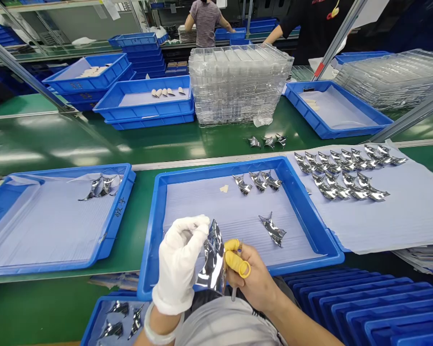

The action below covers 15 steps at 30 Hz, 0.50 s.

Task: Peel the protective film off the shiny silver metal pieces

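In the head view, my left hand [182, 262], in a white glove, pinches the upper left edge of a shiny chrome-coloured curved part [214, 257]. The part is tilted upright over the near edge of a paper-lined blue tray [220, 174]. My right hand [250, 276] wears yellow finger cots and is closed at the part's right edge. A slim pen-like tool [234, 294] sticks out below its fingers; its tip is hidden. Inside the tray lie a single chrome part [273, 230], a row of three more [258, 181] and a small cream scrap [224, 189].
Several chrome parts [342, 185] lie in rows on white paper at right. Another blue tray [124, 216] stands at left, with stacked trays [368, 307] low at right. Clear plastic trays [240, 86] are piled behind. Two people [206, 21] work across the bench.
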{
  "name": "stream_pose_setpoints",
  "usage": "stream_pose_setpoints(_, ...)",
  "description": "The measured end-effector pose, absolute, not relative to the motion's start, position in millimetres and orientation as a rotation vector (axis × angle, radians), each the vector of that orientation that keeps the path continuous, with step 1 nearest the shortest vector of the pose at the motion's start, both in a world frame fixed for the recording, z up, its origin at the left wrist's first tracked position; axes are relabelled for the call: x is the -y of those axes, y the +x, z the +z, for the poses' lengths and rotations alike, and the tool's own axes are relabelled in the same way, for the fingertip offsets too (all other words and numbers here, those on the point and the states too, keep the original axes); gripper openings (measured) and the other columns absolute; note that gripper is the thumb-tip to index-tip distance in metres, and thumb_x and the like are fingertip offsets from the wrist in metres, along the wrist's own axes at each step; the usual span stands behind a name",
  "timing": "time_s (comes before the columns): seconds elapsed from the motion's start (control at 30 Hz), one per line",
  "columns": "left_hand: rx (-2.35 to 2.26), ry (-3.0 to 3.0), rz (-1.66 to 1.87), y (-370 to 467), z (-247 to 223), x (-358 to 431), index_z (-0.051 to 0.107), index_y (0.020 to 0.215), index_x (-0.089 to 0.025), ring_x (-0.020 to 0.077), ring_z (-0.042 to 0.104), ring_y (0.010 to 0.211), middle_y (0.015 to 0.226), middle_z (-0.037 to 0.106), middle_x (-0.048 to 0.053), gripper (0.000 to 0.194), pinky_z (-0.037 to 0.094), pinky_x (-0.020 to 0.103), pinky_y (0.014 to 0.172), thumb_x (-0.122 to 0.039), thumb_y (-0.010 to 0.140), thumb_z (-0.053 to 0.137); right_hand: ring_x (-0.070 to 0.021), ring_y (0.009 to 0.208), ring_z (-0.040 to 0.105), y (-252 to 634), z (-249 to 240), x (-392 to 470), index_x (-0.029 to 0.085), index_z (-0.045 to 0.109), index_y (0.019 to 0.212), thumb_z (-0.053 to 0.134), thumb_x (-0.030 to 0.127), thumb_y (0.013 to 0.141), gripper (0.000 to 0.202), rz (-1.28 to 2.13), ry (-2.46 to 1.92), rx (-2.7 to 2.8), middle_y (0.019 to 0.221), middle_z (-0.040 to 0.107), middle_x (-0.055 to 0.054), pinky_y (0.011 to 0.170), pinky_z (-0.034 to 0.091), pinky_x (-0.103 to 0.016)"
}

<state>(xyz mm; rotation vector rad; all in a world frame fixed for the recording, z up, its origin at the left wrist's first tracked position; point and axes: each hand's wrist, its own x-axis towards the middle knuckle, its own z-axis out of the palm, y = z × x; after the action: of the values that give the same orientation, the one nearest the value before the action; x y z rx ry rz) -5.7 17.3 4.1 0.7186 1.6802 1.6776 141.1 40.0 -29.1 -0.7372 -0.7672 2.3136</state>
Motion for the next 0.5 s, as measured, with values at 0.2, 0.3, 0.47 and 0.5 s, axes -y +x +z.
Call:
stream_pose_setpoints(0.2, -1.739, 0.741, 1.675, -1.5, 7.6, -19.2, 0.073, 0.085, -0.02, 0.0217, 0.075, 0.093, 0.093, 0.081, 0.006, 0.027, 0.058, 0.032, 0.087, -0.043, 0.076, 0.084, -0.0019, 0.039, 0.018, 140.3, -27.6, -42.8, 0.019, 0.057, 0.077, 0.087, 0.056, 0.077, 0.047, 2.386, -0.738, 0.683, 0.047, 0.04, 0.013, 0.043, 0.014, -0.02)
stream_pose_setpoints(0.3, -1.737, 0.749, 1.656, -4.1, 7.0, -19.4, 0.074, 0.088, -0.018, 0.0241, 0.075, 0.095, 0.096, 0.081, 0.008, 0.03, 0.058, 0.034, 0.09, -0.045, 0.076, 0.084, -0.002, 0.042, 0.018, 142.2, -25.9, -42.3, 0.019, 0.058, 0.079, 0.087, 0.057, 0.075, 0.048, 2.295, -0.755, 0.729, 0.05, 0.038, 0.013, 0.044, 0.014, -0.02)
stream_pose_setpoints(0.47, -1.711, 0.776, 1.61, -9.9, 3.3, -17.7, 0.075, 0.094, -0.018, 0.026, 0.075, 0.101, 0.101, 0.081, 0.009, 0.035, 0.058, 0.036, 0.092, -0.047, 0.076, 0.084, -0.0044, 0.047, 0.019, 145.9, -27.8, -42.3, 0.019, 0.059, 0.081, 0.082, 0.059, 0.081, 0.046, 2.172, -0.755, 0.922, 0.057, 0.035, 0.011, 0.045, 0.016, -0.022)
stream_pose_setpoints(0.5, -1.697, 0.776, 1.623, -9.9, 2.9, -16.7, 0.075, 0.094, -0.018, 0.0264, 0.075, 0.104, 0.101, 0.081, 0.009, 0.034, 0.058, 0.036, 0.094, -0.046, 0.077, 0.084, -0.0048, 0.047, 0.019, 146.3, -28.8, -42.6, 0.019, 0.059, 0.082, 0.081, 0.058, 0.083, 0.045, 2.17, -0.751, 0.941, 0.057, 0.035, 0.011, 0.045, 0.016, -0.022)
